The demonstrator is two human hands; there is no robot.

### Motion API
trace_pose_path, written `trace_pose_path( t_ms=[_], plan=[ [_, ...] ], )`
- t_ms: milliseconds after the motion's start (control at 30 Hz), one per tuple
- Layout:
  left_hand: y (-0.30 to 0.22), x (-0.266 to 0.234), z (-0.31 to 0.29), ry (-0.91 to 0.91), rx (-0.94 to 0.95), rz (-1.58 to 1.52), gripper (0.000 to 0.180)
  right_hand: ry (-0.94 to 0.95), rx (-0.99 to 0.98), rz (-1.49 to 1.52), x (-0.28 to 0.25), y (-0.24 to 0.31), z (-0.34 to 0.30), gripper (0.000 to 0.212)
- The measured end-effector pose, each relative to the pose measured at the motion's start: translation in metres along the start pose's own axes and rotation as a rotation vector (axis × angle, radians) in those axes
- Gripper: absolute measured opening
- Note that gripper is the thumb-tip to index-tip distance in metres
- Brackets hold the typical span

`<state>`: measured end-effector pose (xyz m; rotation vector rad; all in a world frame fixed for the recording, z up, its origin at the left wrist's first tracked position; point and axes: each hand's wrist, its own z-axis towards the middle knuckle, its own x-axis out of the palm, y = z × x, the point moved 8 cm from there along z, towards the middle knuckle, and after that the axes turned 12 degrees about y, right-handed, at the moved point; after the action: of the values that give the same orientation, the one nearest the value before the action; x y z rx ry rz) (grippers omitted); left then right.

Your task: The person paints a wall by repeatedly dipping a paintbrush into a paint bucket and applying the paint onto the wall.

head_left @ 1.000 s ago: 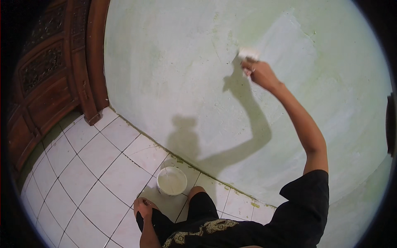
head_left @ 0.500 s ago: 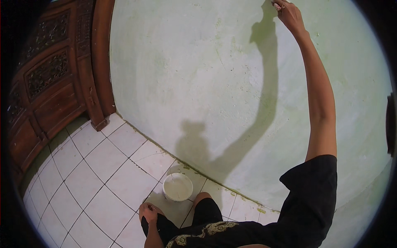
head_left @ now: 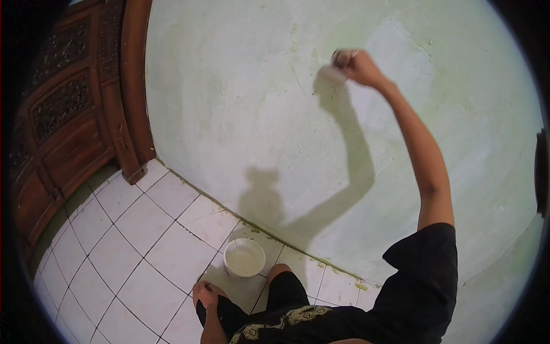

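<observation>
My right hand (head_left: pixel 360 67) is raised to the pale green wall (head_left: pixel 229 97), closed around what looks like a paintbrush (head_left: pixel 332 73). Its pale, flat end is smeared by motion and lies at or close to the wall; I cannot tell if it touches. Whitish, patchy streaks cover the green around it. Low at the left, my left hand (head_left: pixel 208 293) rests on my left knee, fingers curled in, with nothing visible in them. A white bucket (head_left: pixel 244 257) of whitish liquid stands on the floor before my knees, a thin pale line crossing its inside.
A carved dark wooden panel (head_left: pixel 74 132) with a post stands at the left, against the wall. White floor tiles (head_left: pixel 149 275) meet the wall along a line with greenish stains. A dark object (head_left: pixel 540 172) juts in at the right rim.
My right hand has come down and to the left across the wall with the brush, its elbow bending more. My left hand stays on the knee. The view has shifted slightly.
</observation>
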<state>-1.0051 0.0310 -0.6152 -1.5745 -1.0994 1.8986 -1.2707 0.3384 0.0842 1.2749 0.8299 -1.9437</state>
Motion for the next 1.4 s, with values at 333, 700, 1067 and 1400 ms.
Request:
trace_pose_path(
  t_ms=[333, 700, 1067, 1400],
  plan=[
    [-0.003, -0.001, 0.0, 0.021, -0.05, -0.04, 0.017, -0.458, 0.263, -0.781, -0.064, 0.017, 0.026, 0.02],
    [0.016, 0.005, 0.0, 0.019, -0.113, -0.096, 0.018, 0.237, 0.113, -0.229, 0.133, 0.045, 0.013, 0.008],
    [-0.004, -0.009, 0.003, 0.041, -0.143, -0.068, 0.017, -0.289, 0.22, -0.729, -0.009, 0.033, 0.06, 0.013],
    [-0.007, -0.012, 0.003, 0.031, -0.163, -0.212, 0.02, 0.131, 0.059, -0.148, 0.082, 0.017, 0.046, 0.019]
  ],
)
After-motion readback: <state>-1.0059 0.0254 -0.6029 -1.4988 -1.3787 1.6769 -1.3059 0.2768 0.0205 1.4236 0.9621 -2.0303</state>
